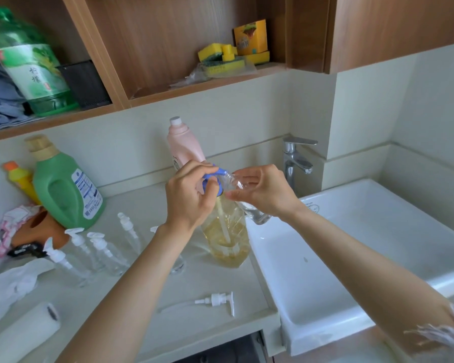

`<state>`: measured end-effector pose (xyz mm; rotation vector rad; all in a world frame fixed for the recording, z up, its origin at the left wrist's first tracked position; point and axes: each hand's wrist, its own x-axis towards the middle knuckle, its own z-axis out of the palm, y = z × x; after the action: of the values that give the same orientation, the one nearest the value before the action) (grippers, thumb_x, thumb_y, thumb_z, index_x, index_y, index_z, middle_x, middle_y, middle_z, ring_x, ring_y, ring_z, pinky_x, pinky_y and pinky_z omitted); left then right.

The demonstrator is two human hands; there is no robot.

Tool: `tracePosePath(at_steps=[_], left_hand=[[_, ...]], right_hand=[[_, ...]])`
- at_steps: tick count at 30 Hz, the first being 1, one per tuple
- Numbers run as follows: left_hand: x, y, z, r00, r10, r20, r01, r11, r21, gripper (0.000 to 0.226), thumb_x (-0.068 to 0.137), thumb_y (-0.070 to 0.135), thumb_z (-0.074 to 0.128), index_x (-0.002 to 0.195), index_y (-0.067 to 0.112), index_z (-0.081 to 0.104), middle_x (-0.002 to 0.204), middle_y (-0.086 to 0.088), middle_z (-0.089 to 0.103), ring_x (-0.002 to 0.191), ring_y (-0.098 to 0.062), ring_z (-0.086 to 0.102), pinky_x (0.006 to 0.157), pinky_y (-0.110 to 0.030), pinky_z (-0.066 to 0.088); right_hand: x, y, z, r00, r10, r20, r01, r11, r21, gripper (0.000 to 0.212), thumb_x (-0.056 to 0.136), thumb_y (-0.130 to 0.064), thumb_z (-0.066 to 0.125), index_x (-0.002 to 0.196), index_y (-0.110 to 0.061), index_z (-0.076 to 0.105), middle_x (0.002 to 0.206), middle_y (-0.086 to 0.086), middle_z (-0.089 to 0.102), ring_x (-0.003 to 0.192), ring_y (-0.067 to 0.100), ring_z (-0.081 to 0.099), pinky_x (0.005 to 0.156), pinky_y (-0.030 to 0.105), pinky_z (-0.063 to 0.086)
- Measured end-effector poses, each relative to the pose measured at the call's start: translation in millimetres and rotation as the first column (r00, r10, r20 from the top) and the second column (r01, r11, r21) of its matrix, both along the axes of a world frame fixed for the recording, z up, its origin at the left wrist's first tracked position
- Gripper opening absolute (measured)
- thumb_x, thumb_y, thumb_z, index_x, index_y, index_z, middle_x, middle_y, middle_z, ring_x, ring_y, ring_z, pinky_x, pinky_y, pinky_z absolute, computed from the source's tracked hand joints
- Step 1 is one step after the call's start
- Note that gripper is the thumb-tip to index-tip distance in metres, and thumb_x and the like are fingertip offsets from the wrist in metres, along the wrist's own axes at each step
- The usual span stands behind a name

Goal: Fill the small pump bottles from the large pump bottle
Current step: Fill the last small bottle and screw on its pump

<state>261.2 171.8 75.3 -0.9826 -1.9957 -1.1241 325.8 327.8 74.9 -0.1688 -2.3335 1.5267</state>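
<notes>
A large clear bottle (227,235) of amber liquid stands on the counter by the sink, topped by a blue pump head (215,180). My left hand (190,196) curls over that pump head. My right hand (262,191) holds a small clear bottle (249,205) tilted, its open mouth against the blue spout. Several small empty pump bottles (102,251) stand to the left on the counter. A loose white pump (216,301) with its tube lies near the counter's front edge.
A white sink basin (378,258) and chrome tap (296,158) lie to the right. A pink bottle (185,146), green jug (63,187) and yellow bottle (21,179) stand along the wall. A paper roll (24,332) and plastic bag (11,281) lie front left.
</notes>
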Motion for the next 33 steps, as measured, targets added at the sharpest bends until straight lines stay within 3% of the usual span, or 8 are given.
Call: tracePosePath(at_steps=[4,12,21,24,28,33], left_hand=[[3,4,-15,0.999,0.042,0.013,-0.042,0.999,0.013,0.035,0.076,0.022,0.045,0.087,0.004,0.074,0.090,-0.005,0.070,0.086,-0.012,0.063,0.076,-0.017,0.047],[3,-4,4,0.996,-0.005,0.089,0.005,1.000,0.005,0.042,0.077,0.028,0.040,0.089,0.009,0.076,0.094,0.003,0.070,0.090,-0.009,0.064,0.080,-0.022,0.048],[0,-2,13,0.996,0.028,0.080,-0.029,1.000,0.005,0.041,0.079,0.031,0.040,0.081,0.008,0.075,0.087,0.004,0.070,0.083,-0.016,0.066,0.075,-0.029,0.051],[-1,-1,3,0.998,0.028,0.058,-0.029,0.999,0.017,0.038,0.078,0.028,0.043,0.083,0.008,0.075,0.088,0.000,0.071,0.081,-0.014,0.065,0.073,-0.026,0.050],[0,2,-15,0.999,0.019,0.048,-0.021,0.998,0.050,0.036,0.078,0.024,0.044,0.085,0.005,0.074,0.090,-0.004,0.072,0.090,-0.014,0.066,0.079,-0.025,0.050],[4,0,-7,0.998,0.019,0.064,-0.021,0.999,0.040,0.037,0.077,0.027,0.042,0.083,0.008,0.074,0.088,0.002,0.070,0.087,-0.011,0.063,0.077,-0.022,0.048]], right_hand=[[1,5,4,0.999,0.012,0.042,-0.019,0.989,0.150,0.043,0.068,-0.029,0.087,0.105,-0.014,0.073,0.101,0.002,0.074,0.099,0.015,0.068,0.092,0.032,0.052],[0,7,8,0.997,0.046,0.061,-0.050,0.997,0.064,0.061,0.064,-0.030,0.089,0.118,-0.011,0.067,0.108,0.000,0.071,0.104,0.010,0.065,0.096,0.028,0.050],[5,4,18,0.998,0.055,0.040,-0.059,0.993,0.100,0.047,0.069,-0.027,0.087,0.110,-0.012,0.071,0.105,0.002,0.072,0.102,0.013,0.066,0.095,0.033,0.051],[3,5,18,0.997,0.053,0.052,-0.059,0.990,0.125,0.045,0.069,-0.030,0.087,0.107,-0.010,0.072,0.106,0.006,0.073,0.103,0.018,0.066,0.095,0.034,0.051],[3,7,11,0.995,0.062,0.082,-0.072,0.989,0.132,0.050,0.069,-0.030,0.086,0.112,-0.011,0.070,0.110,0.002,0.072,0.106,0.012,0.065,0.094,0.024,0.050],[2,7,12,0.994,0.075,0.080,-0.081,0.993,0.084,0.047,0.068,-0.028,0.087,0.108,-0.009,0.071,0.102,0.000,0.072,0.100,0.011,0.066,0.094,0.031,0.052]])
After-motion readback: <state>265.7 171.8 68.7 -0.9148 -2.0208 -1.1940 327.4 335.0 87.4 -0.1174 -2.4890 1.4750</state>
